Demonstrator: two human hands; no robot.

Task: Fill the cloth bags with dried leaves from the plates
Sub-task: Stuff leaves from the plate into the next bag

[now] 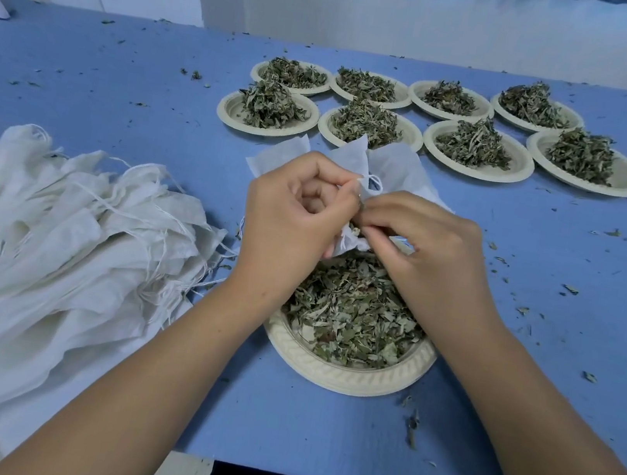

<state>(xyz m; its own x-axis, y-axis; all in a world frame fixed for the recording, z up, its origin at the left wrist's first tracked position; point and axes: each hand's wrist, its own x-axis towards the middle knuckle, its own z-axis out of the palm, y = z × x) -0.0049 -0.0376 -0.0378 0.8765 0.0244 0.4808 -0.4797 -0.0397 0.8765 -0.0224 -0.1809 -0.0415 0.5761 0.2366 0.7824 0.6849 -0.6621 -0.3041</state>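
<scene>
Keep the cloth bag's mouth over the near plate.
Above the near plate (343,380) of dried leaves (349,312), your left hand (291,209) and right hand (424,245) have curled fingers pinching one cloth bag (347,244). Hold its mouth wide and low so strays fall back. The heap of empty bags (61,224) on your left is too tangled to count. Beyond, eight heaped plates (472,171) stand in two rows of four.

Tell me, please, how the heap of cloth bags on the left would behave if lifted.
The heap of cloth bags would probably sag floppily, since it lies in soft folds. It looks thin and flat, so likely light. Its loose strings might tangle.
</scene>
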